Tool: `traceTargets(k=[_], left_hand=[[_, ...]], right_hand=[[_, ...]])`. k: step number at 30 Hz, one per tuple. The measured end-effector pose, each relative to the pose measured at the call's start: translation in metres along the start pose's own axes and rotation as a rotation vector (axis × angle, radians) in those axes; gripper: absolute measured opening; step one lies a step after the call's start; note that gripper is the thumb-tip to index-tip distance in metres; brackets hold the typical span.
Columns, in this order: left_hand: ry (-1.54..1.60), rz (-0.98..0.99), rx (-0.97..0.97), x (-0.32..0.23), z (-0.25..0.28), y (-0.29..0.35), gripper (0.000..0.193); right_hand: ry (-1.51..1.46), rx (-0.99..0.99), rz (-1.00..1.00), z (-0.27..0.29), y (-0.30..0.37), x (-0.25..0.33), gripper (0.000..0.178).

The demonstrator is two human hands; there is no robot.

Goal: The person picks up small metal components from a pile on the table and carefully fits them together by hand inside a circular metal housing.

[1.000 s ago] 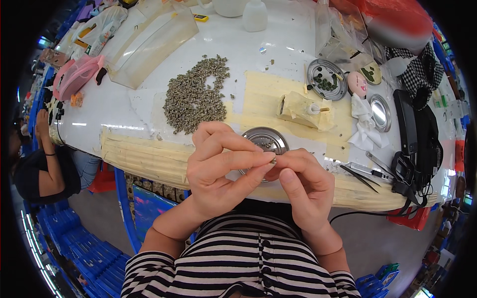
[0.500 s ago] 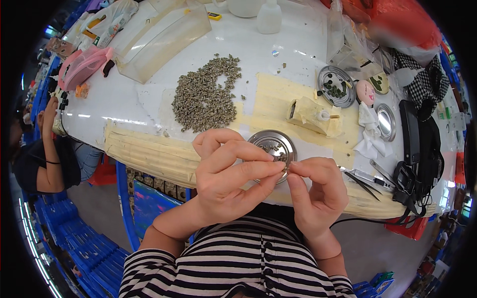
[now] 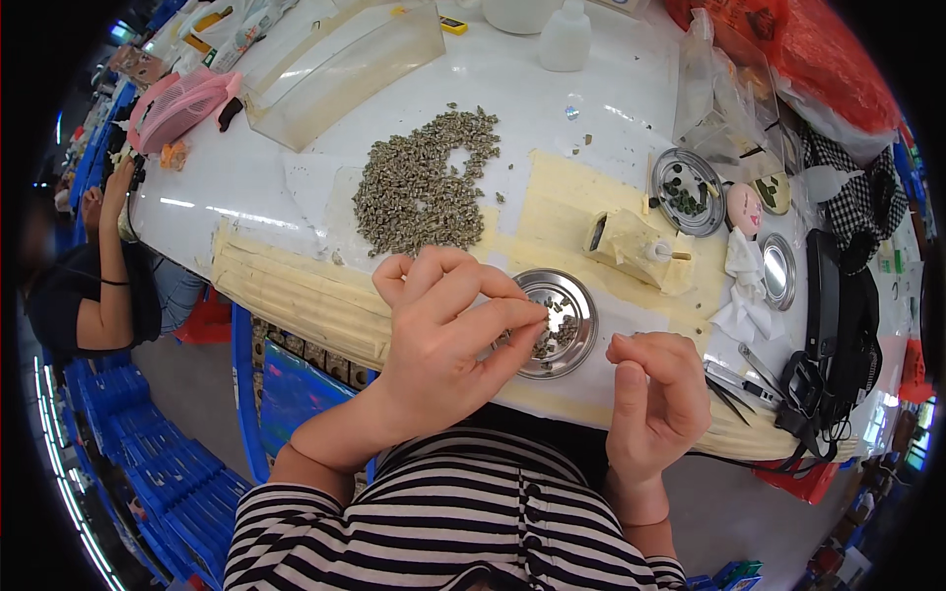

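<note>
My left hand [image 3: 443,340] is closed in a pinch over the left side of a small round metal dish [image 3: 583,307]. Thumb and index tips meet there, and whatever they hold is too small to make out. Several tiny metal parts [image 3: 565,330] lie in the dish. To the right of it, my right hand [image 3: 658,404] is raised with fingers curled and thumb close to the index finger; anything between them cannot be made out. Beyond my left hand spreads a large heap of small metal parts [image 3: 419,192] on the white table.
A tape-wrapped block [image 3: 636,246] with a white nozzle-like tip stands behind the dish. Further right are a dish with dark green pieces [image 3: 682,212], crumpled tissue [image 3: 741,295], tweezers [image 3: 729,399] and a black bag [image 3: 838,315]. Another person's arm [image 3: 113,256] shows at far left.
My hands have come apart: the right has drawn back rightward and down, off the dish, while the left stays pinched over it. The whole view has shifted slightly.
</note>
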State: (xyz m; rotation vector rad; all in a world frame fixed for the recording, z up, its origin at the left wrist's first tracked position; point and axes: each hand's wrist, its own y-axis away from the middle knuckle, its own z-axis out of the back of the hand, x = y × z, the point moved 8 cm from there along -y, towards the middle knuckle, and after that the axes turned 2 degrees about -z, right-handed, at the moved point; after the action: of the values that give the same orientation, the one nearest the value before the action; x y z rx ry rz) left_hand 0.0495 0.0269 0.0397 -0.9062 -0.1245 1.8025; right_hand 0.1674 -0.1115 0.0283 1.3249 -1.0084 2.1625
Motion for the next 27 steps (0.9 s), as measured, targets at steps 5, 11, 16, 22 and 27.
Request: traceTargets(k=[5, 11, 16, 22, 27], left_hand=[[-0.128, 0.015, 0.044, 0.004, 0.0, -0.004, 0.021], [-0.167, 0.074, -0.053, 0.022, 0.025, -0.009, 0.016], [-0.343, 0.112, -0.075, 0.043, 0.046, -0.019, 0.012], [-0.286, 0.074, 0.017, 0.046, 0.032, -0.028, 0.01], [-0.312, 0.044, 0.018, 0.045, 0.02, -0.032, 0.009]], right_hand=[[0.011, 0.034, 0.004, -0.001, 0.0, 0.0, 0.01], [-0.011, -0.003, 0.01, 0.002, -0.001, 0.0, 0.013], [-0.008, 0.012, -0.015, 0.001, 0.002, -0.002, 0.012], [-0.001, 0.015, 0.003, -0.001, 0.001, -0.001, 0.011], [0.005, 0.035, 0.018, -0.003, -0.001, 0.001, 0.012]])
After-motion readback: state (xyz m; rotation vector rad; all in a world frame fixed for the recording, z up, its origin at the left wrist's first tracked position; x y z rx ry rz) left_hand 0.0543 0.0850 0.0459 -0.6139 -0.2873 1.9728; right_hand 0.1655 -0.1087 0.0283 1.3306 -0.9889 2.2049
